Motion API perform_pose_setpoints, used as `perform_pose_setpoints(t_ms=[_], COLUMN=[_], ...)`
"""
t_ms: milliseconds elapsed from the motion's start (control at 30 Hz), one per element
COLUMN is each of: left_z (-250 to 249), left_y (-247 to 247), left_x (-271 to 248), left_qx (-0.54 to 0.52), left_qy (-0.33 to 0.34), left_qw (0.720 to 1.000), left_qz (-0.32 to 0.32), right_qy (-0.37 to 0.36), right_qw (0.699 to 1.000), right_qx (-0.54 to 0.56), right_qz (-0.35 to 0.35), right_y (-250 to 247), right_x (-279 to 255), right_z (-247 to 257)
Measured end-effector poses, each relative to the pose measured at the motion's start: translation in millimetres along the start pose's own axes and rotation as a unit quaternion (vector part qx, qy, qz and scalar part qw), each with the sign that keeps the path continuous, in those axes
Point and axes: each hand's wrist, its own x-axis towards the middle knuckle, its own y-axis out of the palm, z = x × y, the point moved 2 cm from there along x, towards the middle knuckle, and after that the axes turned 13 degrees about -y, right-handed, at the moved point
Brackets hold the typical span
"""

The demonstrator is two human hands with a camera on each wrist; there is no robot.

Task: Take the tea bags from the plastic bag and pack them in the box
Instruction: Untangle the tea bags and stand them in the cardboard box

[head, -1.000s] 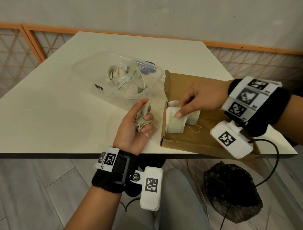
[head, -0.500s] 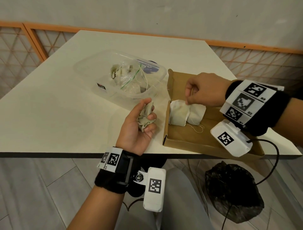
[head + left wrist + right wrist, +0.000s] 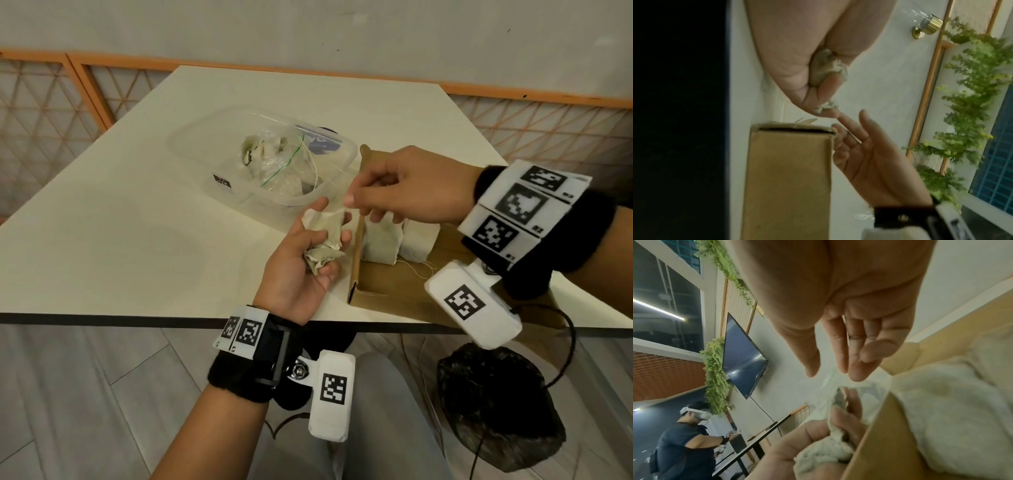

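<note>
My left hand lies palm up at the table's front edge, its fingers curled round several crumpled tea bags; the left wrist view shows one tea bag pressed into the palm. My right hand reaches left across the box wall. Its thumb and fingers stand apart just above those tea bags and hold nothing. The brown cardboard box holds two tea bags standing side by side. The plastic bag, with more tea bags inside, lies in a clear tub behind my left hand.
The box's upright left wall stands between my hands. A black bag sits on the floor under the table's right side. An orange lattice fence runs behind the table. Another person stands far off.
My right hand let go of the tea bags in the box, rose and moved left to my left hand. The left hand lifted a little, still holding its tea bags.
</note>
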Motion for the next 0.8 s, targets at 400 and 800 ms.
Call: perform_pose_setpoints(t_ms=[400, 800], left_z=[6, 7], left_y=[4, 8], left_x=[-1, -5], left_qx=[0.135, 0.174], left_qy=[0.035, 0.048], left_qw=[0.989, 0.982], left_qz=[-0.044, -0.048], right_qy=[0.009, 0.01], right_qw=[1.0, 0.954], right_qx=[-0.012, 0.294], right_qz=[-0.006, -0.058], right_y=[6, 5], right_x=[16, 1], right_z=[-2, -7])
